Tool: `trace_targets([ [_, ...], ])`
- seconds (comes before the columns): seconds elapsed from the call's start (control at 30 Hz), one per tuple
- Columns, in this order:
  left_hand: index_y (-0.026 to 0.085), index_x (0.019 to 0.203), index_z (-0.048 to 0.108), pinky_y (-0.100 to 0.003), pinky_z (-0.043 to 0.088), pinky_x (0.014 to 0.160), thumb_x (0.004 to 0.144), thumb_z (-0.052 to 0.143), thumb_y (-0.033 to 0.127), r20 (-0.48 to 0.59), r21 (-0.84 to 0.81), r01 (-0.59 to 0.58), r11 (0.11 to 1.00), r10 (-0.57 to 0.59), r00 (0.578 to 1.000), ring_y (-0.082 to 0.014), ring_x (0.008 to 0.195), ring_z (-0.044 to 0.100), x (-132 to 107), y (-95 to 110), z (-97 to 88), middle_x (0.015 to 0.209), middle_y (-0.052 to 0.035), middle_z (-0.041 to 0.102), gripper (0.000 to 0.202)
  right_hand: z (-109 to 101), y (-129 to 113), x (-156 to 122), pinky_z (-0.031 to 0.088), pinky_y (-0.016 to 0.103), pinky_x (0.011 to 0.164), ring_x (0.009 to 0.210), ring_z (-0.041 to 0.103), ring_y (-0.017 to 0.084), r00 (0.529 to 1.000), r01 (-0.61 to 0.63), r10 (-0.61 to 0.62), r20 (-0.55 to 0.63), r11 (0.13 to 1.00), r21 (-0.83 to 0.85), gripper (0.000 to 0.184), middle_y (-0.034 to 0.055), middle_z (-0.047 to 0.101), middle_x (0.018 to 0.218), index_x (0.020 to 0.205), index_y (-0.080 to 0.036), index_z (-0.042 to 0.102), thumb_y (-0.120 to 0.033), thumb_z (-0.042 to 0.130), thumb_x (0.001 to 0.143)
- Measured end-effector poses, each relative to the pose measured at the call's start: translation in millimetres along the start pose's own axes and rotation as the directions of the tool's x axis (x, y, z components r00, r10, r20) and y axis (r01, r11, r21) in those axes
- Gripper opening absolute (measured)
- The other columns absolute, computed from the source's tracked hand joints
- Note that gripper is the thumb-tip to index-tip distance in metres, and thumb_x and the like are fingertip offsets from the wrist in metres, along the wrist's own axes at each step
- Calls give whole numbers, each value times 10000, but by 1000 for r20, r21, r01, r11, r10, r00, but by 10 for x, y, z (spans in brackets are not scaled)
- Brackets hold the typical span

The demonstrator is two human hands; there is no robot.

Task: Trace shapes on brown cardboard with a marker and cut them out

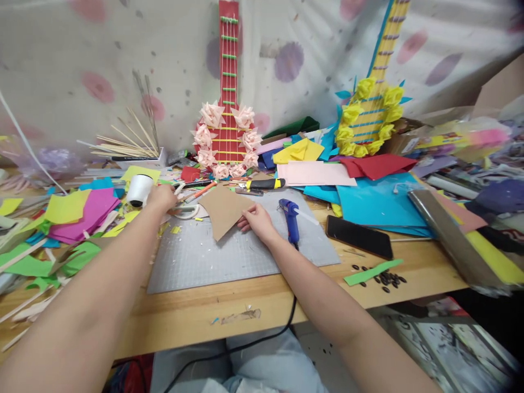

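Observation:
My right hand (257, 222) pinches the right edge of a brown cardboard piece (224, 210) with curved sides, just above the grey cutting mat (204, 267). My left hand (164, 197) reaches to the mat's far left, between a white cylinder (139, 190) and white-handled scissors (186, 212); its fingers are mostly hidden, so whether it grips anything is unclear. A blue hot glue gun (290, 221) lies right of my right hand, its cord running off the table edge. Behind the cardboard lie a yellow-and-black utility knife (266, 184) and an orange pencil (205, 189).
A red paper guitar (230, 128) with pink flowers and a yellow one (368, 123) lean at the back. Coloured paper scraps (84, 215) crowd the left. Blue sheets (376, 202), a phone (359, 236) and small black beads (387, 279) lie right. Wooden sticks (126, 143) stand in a box.

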State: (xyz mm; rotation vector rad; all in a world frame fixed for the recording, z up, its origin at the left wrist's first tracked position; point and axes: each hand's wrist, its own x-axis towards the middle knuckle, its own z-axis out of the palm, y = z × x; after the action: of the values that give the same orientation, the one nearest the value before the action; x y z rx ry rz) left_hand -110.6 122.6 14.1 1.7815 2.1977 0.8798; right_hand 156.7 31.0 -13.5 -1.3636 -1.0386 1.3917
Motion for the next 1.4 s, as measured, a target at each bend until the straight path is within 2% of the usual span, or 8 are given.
trace_targets([
  [0.07,178,499,476,-481,386,849,550,659,194,82,228,39,973,-59,995,-334,950,520,-16,90,-75,598,-76,550,191,0,8,-1,420,181,313,354,530,97,999,4,-3,34,999,-40,200,-63,559,451,745,-205,335,-115,511,775],
  [0.23,118,707,556,-435,342,880,713,529,93,110,509,-246,825,221,969,-264,964,469,-94,410,-357,632,-40,476,38,-6,19,-19,365,151,295,326,481,72,993,71,-54,103,984,-161,163,-83,524,426,734,-202,377,-129,519,762],
  [0.67,273,1078,566,-423,247,938,847,345,188,59,416,-617,668,657,751,-254,1099,409,-280,627,-727,1038,-89,558,331,-11,41,-41,373,133,341,364,487,46,977,178,-142,156,952,-248,101,-71,536,493,738,-185,418,-170,515,764],
  [0.8,182,1220,485,-420,314,875,875,304,225,-93,467,-451,761,549,831,-257,1029,457,-272,745,-763,1090,-117,551,392,-10,60,-20,368,139,339,357,482,49,975,195,-161,154,951,-240,109,-72,537,492,737,-189,417,-177,522,759],
  [1.0,126,1149,548,-378,402,732,801,455,229,-151,416,2,909,67,986,-227,869,514,-150,791,-905,950,-108,615,374,-18,64,-1,370,150,350,355,477,52,976,199,-172,132,954,-225,105,-72,540,495,746,-194,415,-183,519,749],
  [1.13,130,1058,615,-374,392,709,765,479,164,32,671,-155,726,180,983,-255,857,528,-180,808,-930,890,-132,615,325,-15,79,-5,350,152,364,365,464,50,967,246,-228,113,951,-189,107,-73,529,493,731,-194,422,-219,526,739],
  [1.27,160,1024,632,-363,371,717,770,446,108,201,697,-478,535,493,846,-250,848,525,-452,946,-704,802,-113,605,319,1,68,-7,391,166,457,487,505,57,918,396,-396,2,917,-49,117,-60,564,614,773,-203,463,-207,550,695],
  [1.4,194,1090,595,-365,375,759,849,378,143,293,468,-838,281,845,447,-219,889,518,-806,1089,-346,925,-112,605,328,-11,-33,-5,460,199,574,615,561,77,970,229,-245,-8,897,378,125,-32,592,744,821,-202,486,-235,532,711],
])
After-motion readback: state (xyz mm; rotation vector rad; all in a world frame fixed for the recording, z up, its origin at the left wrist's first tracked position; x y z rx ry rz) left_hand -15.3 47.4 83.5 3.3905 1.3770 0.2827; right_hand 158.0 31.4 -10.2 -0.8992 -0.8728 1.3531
